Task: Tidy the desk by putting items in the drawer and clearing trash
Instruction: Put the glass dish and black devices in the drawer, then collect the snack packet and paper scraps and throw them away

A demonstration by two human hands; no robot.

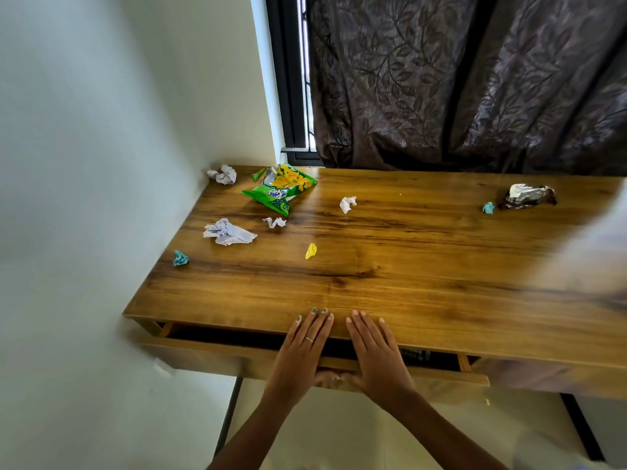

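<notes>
Nearest us, our left hand (300, 347) and right hand (375, 351) lie side by side, fingers straight and flat, holding nothing; the palms span the gap of the shallow wooden drawer (237, 354), which stands partly open under the front edge of the brown wood-grain table (424, 266), and the fingertips rest on the tabletop. We judge that the drawer is about to be pushed shut, its long axis running left to right across our hands, so the push would go straight away from us.

The trash all lies beyond the hands. A small yellow scrap (310, 251) sits ahead of the left hand, a teal paper ball (180, 258) near the left edge, a crumpled lined paper sheet (228, 232) further back. Beyond these lie the torn green snack bag (281, 188) and two white paper wads, and far right, a silver foil wrapper (527, 195). The left hand is nearer most of it; only the wrapper favours the right
</notes>
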